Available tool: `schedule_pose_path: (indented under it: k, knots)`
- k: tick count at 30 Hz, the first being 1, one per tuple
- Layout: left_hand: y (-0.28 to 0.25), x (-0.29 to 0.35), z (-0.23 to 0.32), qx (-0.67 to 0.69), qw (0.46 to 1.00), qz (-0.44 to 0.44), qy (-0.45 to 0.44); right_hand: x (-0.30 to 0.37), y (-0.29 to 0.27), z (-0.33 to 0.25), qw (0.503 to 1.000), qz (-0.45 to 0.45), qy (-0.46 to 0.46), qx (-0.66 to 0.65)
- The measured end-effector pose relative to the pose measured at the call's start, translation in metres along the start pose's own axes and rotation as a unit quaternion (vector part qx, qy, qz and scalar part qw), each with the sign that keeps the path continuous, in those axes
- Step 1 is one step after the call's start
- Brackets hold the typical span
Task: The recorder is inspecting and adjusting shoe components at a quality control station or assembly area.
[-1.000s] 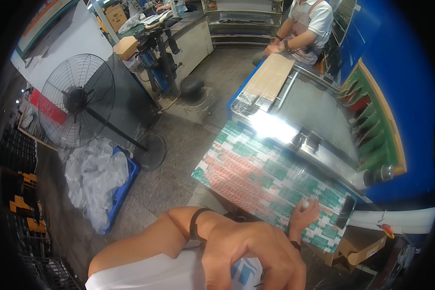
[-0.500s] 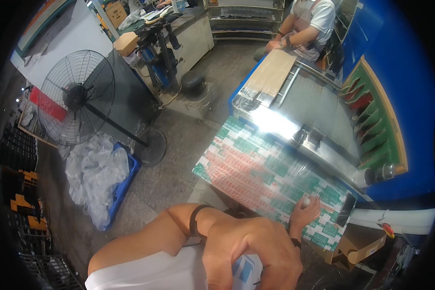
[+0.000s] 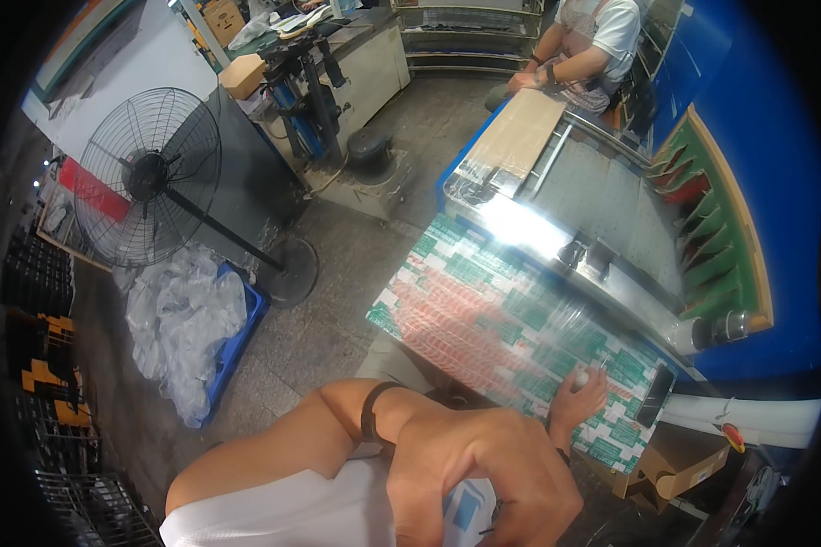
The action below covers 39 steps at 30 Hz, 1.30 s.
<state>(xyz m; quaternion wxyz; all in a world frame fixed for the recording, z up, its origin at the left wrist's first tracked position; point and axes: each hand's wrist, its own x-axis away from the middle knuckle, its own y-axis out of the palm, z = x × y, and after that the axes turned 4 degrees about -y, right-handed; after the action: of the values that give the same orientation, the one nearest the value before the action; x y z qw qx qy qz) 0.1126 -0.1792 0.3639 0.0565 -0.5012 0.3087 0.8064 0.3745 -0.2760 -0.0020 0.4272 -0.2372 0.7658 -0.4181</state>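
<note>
My left hand [image 3: 483,479] fills the lower middle of the frame, close to the camera, its fingers curled down over a white box with a blue mark [image 3: 465,510] that peeks out beneath the palm at the bottom edge. A dark band [image 3: 371,410] circles that wrist. My right hand [image 3: 579,401] sits further off, right of centre in the lower half, fingers closed around a small pale object [image 3: 579,377] that is too small to identify; the hand rests on the near end of a large flat sheet printed in green, red and white blocks [image 3: 502,328]. That sheet lies tilted across the middle of the frame, its far edge meeting a steel machine bed [image 3: 602,205] where a bright glare falls. A dark phone-like slab [image 3: 657,397] stands at the sheet's right corner. At upper left stands a big black floor fan [image 3: 146,178], with a heap of clear plastic film [image 3: 178,319] in a blue crate below it. At the top right another person [image 3: 584,46] in a white shirt sits by a brown board [image 3: 515,137].
</note>
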Motion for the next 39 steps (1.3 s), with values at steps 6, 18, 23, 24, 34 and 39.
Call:
schedule_pose_path:
  k: [6,18,23,24,34,39]
  knots:
    - [0.005,-0.006,0.0,0.014,1.0,-0.001,-0.006,0.0,0.001,0.001,1.0,-0.008,0.012,-0.003]
    - [0.006,-0.007,0.004,0.038,0.998,0.013,-0.053,0.0,0.002,0.002,1.0,-0.009,0.012,-0.007]
    - [0.006,-0.01,-0.009,0.027,0.999,0.012,0.039,0.0,0.003,0.003,1.0,-0.005,0.01,-0.003]
    - [0.006,-0.01,-0.01,0.029,0.999,0.008,0.04,0.0,0.003,0.003,1.0,-0.007,0.013,-0.007]
    - [0.006,-0.004,-0.002,0.056,0.998,0.013,-0.02,0.0,0.003,0.003,1.0,-0.008,0.012,-0.004]
    - [0.004,-0.004,-0.004,0.056,0.998,-0.005,-0.03,0.0,0.003,0.003,1.0,-0.013,0.016,-0.006]
